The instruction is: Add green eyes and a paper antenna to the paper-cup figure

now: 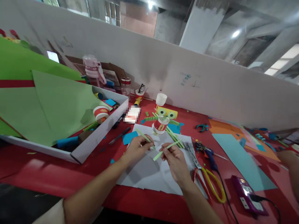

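Note:
My left hand [137, 147] is pinched on a thin light-green paper strip [143, 135] that runs up and left from its fingers. My right hand [175, 161] pinches a second green paper strip [168, 148] that slants up to the right. Both hands hover over a white sheet [151, 174] on the red table [46, 174]. Just beyond them stands a red-and-white paper cup [160, 124] among more green strips [174, 136], with a yellow paper figure with round eyes [166, 112] behind it.
Scissors with yellow-red handles [205, 177] and a glue gun [209, 154] lie right of my hands, a purple device [247, 194] further right. A white box [98, 130] with green paper sheets [58, 105] and a cup sits left. Another person's arm [291, 165] shows at right.

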The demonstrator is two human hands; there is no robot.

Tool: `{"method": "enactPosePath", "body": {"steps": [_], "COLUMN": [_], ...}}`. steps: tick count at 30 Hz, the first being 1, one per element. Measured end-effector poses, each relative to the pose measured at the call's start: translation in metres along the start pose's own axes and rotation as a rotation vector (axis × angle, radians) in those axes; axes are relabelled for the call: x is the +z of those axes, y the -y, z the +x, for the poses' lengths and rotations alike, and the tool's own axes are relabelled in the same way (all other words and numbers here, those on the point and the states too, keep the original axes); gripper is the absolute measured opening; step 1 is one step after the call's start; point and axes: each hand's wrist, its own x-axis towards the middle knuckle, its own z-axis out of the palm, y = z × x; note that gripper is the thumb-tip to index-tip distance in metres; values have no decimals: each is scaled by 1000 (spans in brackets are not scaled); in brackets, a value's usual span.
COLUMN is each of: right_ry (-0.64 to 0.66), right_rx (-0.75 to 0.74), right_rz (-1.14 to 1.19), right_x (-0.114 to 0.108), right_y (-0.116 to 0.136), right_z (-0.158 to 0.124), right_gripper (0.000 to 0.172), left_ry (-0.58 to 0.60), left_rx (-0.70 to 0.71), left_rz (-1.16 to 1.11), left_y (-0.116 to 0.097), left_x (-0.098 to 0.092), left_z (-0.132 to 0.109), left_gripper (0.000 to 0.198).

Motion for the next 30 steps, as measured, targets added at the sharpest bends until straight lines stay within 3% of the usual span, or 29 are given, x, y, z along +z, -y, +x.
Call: {"method": "enactPosePath", "body": {"steps": [4,8,12,16,22,30], "right_ry": [55,40,111,68,-33,-12], "right_rx": [-76,-108,-77,-71,-134,48], "right_rz": [-17,17,-1,-112,-191,-97], "right_x": [6,-3,-17,-22,-26,-24], "right_y": [0,-1,-1,6,10,0], "right_z": [13,20,19,17,18,20], "right_gripper": [24,20,30,14,19,15], "left_ry": [-66,-135,-204,-231,-198,-136], "left_rx": [26,-57,-127,-174,-231,-240], "left_rz": [-11,-32,-94,-118,-76,-79], "left_y": [6,9,4,-3,9,12], "left_x": [-5,-5,11,29,27,16], "left_z": [0,-4,-7,-6,-2,-3], "left_gripper": [10,11,13,17,19,23]}}
